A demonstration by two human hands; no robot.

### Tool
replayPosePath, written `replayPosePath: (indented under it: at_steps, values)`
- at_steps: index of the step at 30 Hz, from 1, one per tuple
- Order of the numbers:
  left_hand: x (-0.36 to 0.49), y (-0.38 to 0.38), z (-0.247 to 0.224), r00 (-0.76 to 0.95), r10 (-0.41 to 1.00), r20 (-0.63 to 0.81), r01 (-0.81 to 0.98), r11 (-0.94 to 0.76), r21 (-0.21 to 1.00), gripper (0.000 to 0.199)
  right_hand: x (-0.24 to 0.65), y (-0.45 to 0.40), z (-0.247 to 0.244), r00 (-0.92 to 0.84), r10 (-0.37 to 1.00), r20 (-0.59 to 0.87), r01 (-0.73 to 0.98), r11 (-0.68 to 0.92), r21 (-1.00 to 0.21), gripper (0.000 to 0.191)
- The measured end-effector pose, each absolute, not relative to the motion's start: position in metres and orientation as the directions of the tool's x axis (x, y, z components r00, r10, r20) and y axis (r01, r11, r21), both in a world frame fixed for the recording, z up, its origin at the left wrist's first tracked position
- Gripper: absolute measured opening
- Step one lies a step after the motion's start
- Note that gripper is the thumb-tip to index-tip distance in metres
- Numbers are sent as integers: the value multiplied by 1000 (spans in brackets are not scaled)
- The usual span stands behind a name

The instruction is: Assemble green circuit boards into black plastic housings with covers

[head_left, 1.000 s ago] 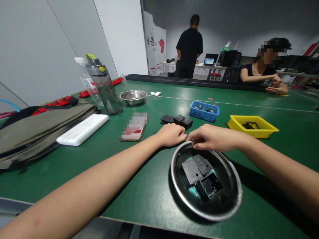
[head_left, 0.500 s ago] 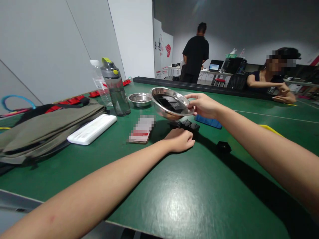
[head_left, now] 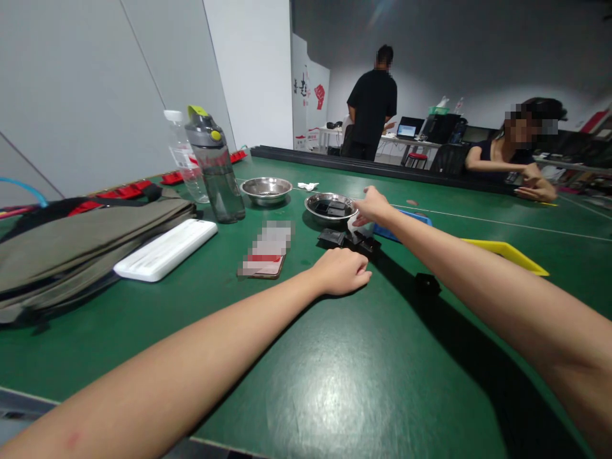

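Observation:
My right hand (head_left: 373, 206) is at the right rim of a shallow steel bowl (head_left: 331, 218), its thumb and forefinger apart. The bowl rests on the green table (head_left: 363, 370), with flat black pieces (head_left: 336, 208) in it. Closer to me, my left hand (head_left: 340, 271) lies on the table, fingers curled in; whatever they may hold is hidden. Just beyond its knuckles sit several black plastic parts (head_left: 331, 238). Another black part (head_left: 427, 284) lies alone beneath my right forearm. A second steel bowl (head_left: 266, 191) stands left of the first.
To the left are a phone (head_left: 265, 252), a white power bank (head_left: 166, 248), a grey bag (head_left: 90, 245), a sports bottle (head_left: 217, 169) and a clear bottle (head_left: 184, 156). A blue tray (head_left: 388, 233) and yellow tray (head_left: 519, 256) lie right. Two people are beyond the table.
The bowl that my right hand held tilted in the air now rests level on the table, and the fingers have come off its rim. My left hand has stayed in place.

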State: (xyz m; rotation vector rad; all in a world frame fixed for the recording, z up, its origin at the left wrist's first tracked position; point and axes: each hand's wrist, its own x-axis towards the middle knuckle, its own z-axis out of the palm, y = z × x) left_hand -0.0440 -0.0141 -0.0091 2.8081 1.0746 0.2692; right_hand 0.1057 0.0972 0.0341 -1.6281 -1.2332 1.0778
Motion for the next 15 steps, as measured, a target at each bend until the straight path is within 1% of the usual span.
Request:
replayPosePath:
  at_steps: [1, 3, 4, 6, 8, 10, 13, 15]
  values:
    - [-44, -14, -9, 731, 672, 119, 650, -739, 176, 27, 116, 96, 41, 200, 974, -110, 405, -184, -895, 56]
    - [-43, -14, -8, 731, 673, 116, 651, -738, 177, 28, 141, 93, 56, 254, 967, -20, 588, -171, -791, 33]
    - [-43, -14, -8, 730, 674, 116, 652, -737, 178, 28, 155, 91, 62, 279, 960, 15, 657, -180, -732, 25]
    - [-43, -14, -7, 727, 677, 116, 654, -734, 184, 28, 185, 85, 72, 335, 940, 69, 755, -224, -617, 21]
    - [-43, -13, -7, 725, 679, 116, 656, -732, 185, 28, 211, 76, 74, 373, 926, 65, 804, -288, -521, 15]
    - [-43, -13, -7, 726, 678, 114, 656, -732, 182, 28, 230, 65, 71, 380, 925, 1, 822, -337, -458, 6]
    - [-43, -12, -7, 726, 679, 112, 657, -732, 180, 28, 244, 49, 58, 361, 928, -94, 822, -364, -439, 7]
    - [-43, -12, -7, 724, 680, 113, 658, -731, 181, 28, 247, 43, 51, 355, 930, -99, 810, -358, -464, 2]
